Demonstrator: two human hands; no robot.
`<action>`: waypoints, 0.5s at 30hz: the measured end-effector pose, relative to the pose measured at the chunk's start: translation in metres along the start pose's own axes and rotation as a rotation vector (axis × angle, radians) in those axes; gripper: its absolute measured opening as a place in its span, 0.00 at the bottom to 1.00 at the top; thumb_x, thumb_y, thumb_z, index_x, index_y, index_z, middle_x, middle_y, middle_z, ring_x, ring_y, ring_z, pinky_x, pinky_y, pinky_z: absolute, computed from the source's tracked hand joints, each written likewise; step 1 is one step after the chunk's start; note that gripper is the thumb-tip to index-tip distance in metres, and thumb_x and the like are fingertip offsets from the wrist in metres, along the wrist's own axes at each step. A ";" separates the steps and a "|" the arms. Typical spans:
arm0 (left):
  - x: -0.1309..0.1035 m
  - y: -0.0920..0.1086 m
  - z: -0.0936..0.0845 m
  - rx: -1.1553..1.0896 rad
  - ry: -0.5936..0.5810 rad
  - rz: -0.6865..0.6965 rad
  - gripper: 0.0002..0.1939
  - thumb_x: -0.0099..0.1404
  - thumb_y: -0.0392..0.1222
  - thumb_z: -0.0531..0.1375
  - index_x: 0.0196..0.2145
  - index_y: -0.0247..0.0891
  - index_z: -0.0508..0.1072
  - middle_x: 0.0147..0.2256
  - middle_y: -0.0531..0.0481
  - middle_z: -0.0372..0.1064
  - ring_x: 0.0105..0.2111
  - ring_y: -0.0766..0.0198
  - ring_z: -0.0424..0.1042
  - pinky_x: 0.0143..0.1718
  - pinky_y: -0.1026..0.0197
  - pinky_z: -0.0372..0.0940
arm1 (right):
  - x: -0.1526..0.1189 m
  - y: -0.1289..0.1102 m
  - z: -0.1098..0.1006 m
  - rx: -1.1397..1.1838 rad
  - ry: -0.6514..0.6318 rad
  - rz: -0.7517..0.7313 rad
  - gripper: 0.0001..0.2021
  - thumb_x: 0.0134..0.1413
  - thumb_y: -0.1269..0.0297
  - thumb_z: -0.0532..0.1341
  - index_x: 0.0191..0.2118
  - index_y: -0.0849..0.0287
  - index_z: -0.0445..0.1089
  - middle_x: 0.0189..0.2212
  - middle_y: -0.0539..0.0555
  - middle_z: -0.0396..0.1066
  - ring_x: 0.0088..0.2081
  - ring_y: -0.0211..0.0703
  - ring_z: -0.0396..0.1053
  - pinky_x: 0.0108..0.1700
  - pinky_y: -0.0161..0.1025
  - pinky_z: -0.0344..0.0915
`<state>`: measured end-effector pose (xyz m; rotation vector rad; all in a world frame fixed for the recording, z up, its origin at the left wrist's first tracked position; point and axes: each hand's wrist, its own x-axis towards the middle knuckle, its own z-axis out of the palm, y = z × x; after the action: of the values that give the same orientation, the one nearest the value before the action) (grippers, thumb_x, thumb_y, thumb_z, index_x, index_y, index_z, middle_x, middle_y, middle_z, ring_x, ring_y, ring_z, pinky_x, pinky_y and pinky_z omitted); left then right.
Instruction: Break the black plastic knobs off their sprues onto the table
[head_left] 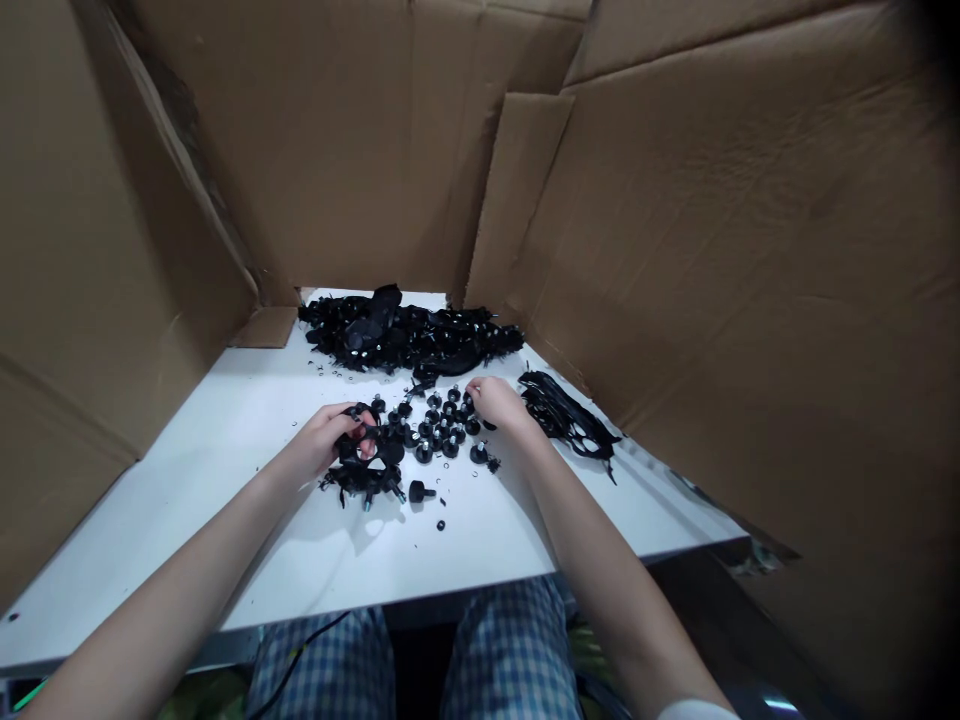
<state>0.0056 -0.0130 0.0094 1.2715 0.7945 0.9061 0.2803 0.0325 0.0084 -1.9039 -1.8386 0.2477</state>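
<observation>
My left hand (330, 437) is closed around a black moulded rubber piece (386, 455) with ragged edges and several metal studs hanging from its lower side. Farther right, my right hand (495, 402) is in a pinch at the edge of a cluster of small black knobs with metal studs (442, 425). Its fingertips meet at one of these studded knobs (468, 402), which looks gripped between them. One knob (418, 491) lies on its side nearer to me, close to a small black ring (441, 525).
A long heap of black rubber parts (412, 335) spans the back of the white table (480, 540). To the right lies a pile of flat black rubber strips (566, 415). Cardboard walls (360, 150) enclose the table at the back and both sides. Small black scraps dot the surface.
</observation>
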 end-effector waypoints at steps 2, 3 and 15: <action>0.000 0.000 0.001 0.003 0.012 0.001 0.06 0.52 0.41 0.56 0.26 0.36 0.69 0.17 0.53 0.66 0.21 0.64 0.66 0.27 0.62 0.60 | -0.010 -0.019 -0.004 -0.008 0.067 -0.056 0.06 0.55 0.71 0.57 0.32 0.61 0.72 0.33 0.62 0.71 0.38 0.48 0.67 0.41 0.43 0.62; 0.001 0.000 0.002 0.004 0.018 0.004 0.06 0.52 0.41 0.56 0.26 0.35 0.69 0.17 0.53 0.66 0.21 0.64 0.67 0.27 0.62 0.60 | -0.015 -0.030 -0.006 -0.001 0.092 -0.097 0.07 0.56 0.69 0.56 0.35 0.61 0.72 0.36 0.63 0.70 0.41 0.50 0.66 0.43 0.45 0.61; 0.001 0.002 -0.002 -0.142 0.164 0.105 0.06 0.51 0.42 0.56 0.26 0.37 0.65 0.21 0.53 0.65 0.26 0.65 0.66 0.32 0.63 0.63 | -0.060 -0.092 0.012 0.563 -0.438 -0.495 0.09 0.61 0.62 0.53 0.40 0.57 0.68 0.27 0.48 0.67 0.28 0.36 0.65 0.30 0.35 0.62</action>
<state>0.0041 -0.0110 0.0108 1.1331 0.7824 1.1425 0.1882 -0.0251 0.0277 -1.0299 -2.1443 0.9504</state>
